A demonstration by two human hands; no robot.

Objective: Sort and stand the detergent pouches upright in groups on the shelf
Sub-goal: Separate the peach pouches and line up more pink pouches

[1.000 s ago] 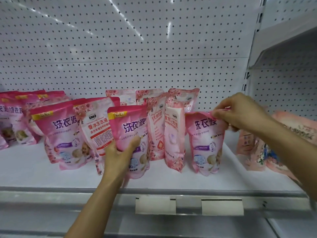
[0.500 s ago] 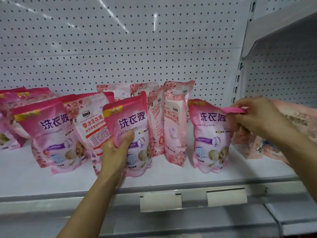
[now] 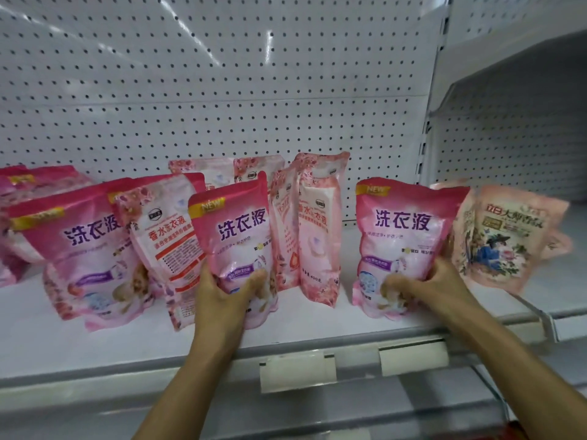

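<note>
Pink detergent pouches stand along the white shelf [image 3: 317, 331]. My left hand [image 3: 222, 296] grips the lower part of a bright pink pouch [image 3: 235, 230] with purple lettering, upright at the middle. My right hand [image 3: 435, 287] holds the bottom right of a matching pink pouch [image 3: 397, 230], upright further right. Between them stand two pale pink rose-patterned pouches [image 3: 313, 227]. At the left are another bright pink pouch [image 3: 82, 249] and a pale one with a red panel [image 3: 165, 242], both leaning.
A peach floral pouch [image 3: 502, 239] leans on the neighbouring shelf at the right. More pink pouches [image 3: 19, 198] crowd the far left. A pegboard wall [image 3: 222, 90] backs the shelf. Two blank price tags [image 3: 297, 369] hang on the front rail.
My right hand has dropped from the right pouch's top edge to its bottom, and that pouch now stands straighter. My left hand slid lower on its pouch.
</note>
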